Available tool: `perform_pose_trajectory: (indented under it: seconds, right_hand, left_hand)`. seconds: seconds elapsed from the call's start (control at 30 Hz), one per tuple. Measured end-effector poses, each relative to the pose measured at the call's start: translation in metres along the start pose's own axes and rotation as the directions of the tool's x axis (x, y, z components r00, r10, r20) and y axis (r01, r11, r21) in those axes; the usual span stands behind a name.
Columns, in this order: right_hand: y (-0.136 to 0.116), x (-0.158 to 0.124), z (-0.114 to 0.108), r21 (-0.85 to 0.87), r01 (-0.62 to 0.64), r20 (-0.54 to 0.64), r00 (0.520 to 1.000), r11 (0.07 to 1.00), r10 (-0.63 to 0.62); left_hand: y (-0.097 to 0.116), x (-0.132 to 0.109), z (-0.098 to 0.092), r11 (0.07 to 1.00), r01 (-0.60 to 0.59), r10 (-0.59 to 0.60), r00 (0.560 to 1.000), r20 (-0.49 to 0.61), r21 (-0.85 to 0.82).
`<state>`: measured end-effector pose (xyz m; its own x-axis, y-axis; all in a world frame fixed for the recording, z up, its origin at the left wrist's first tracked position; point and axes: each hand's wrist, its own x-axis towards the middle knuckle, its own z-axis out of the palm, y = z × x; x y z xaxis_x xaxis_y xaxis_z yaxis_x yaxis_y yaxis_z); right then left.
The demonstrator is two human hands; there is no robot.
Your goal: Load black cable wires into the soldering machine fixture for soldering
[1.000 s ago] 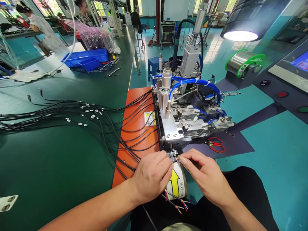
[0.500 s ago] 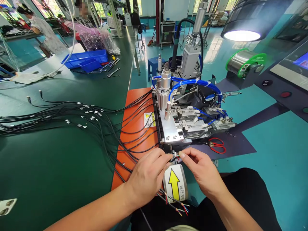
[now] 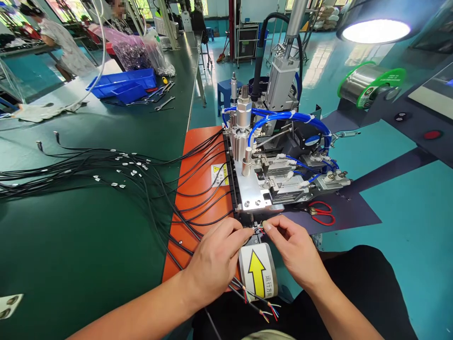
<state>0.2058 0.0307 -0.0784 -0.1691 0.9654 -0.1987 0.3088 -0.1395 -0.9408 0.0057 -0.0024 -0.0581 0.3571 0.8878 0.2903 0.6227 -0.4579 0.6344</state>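
My left hand [image 3: 215,257] and my right hand [image 3: 295,250] meet at the near end of a small machine [image 3: 272,179] with blue air hoses. Both hands pinch the stripped, coloured wire ends [image 3: 257,229] of a black cable at a black clamp on the machine's front. Just below my fingers sits a white label with a yellow arrow [image 3: 258,274]. More cable ends with bared coloured wires [image 3: 265,309] hang beneath it. Several black cables [image 3: 191,189] lie across an orange plate [image 3: 200,189] and fan out to the left.
Red-handled scissors [image 3: 320,212] lie right of the machine. A solder spool [image 3: 368,87] and a bright lamp [image 3: 375,30] are at the upper right. Blue bins [image 3: 122,85] and hand tools [image 3: 164,101] sit farther up the green bench [image 3: 71,236]. Other people work at the far left.
Both hands have edged slightly up toward the machine's front clamp, still pinching the wire ends. The view has tilted a little.
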Motion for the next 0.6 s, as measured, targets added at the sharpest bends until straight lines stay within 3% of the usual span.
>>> perform_pose_trajectory:
  seconds: [0.6]
  right_hand:
    - [-0.0006,0.0004,0.0007,-0.042,-0.017,-0.012,1.0,0.999,0.016]
  left_hand:
    - [-0.0001,0.0004,0.0019,0.999,0.014,-0.014,1.0,-0.009,0.032]
